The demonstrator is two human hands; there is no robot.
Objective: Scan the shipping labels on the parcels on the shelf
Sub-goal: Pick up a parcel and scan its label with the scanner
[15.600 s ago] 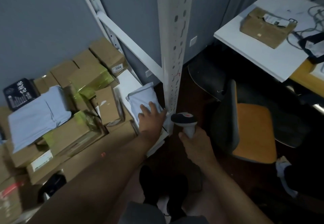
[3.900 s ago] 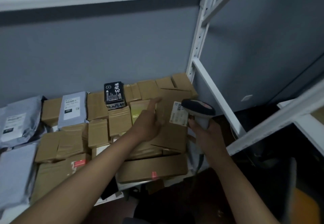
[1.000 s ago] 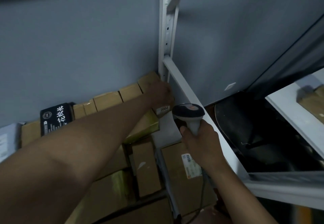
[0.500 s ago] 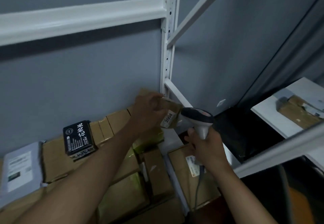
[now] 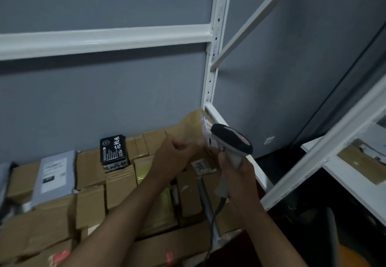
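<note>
White steel shelf framing (image 5: 211,74) rose at twelve o'clock over cardboard parcels (image 5: 92,200) packed across the shelf toward eight o'clock. The left hand (image 5: 175,158) gripped a brown parcel (image 5: 191,130) tilted up off the pile, its shipping label (image 5: 207,127) facing three o'clock. The right hand (image 5: 236,174) was clenched around the handheld scanner (image 5: 231,143), its head just beside that label.

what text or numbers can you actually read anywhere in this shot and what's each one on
"2004": white sticker on a brown box below the left hand.
Large white characters on the black box: too blurred to read.
Label on the held parcel, by the scanner: blurred.
Grey mailer label: too small.
</note>
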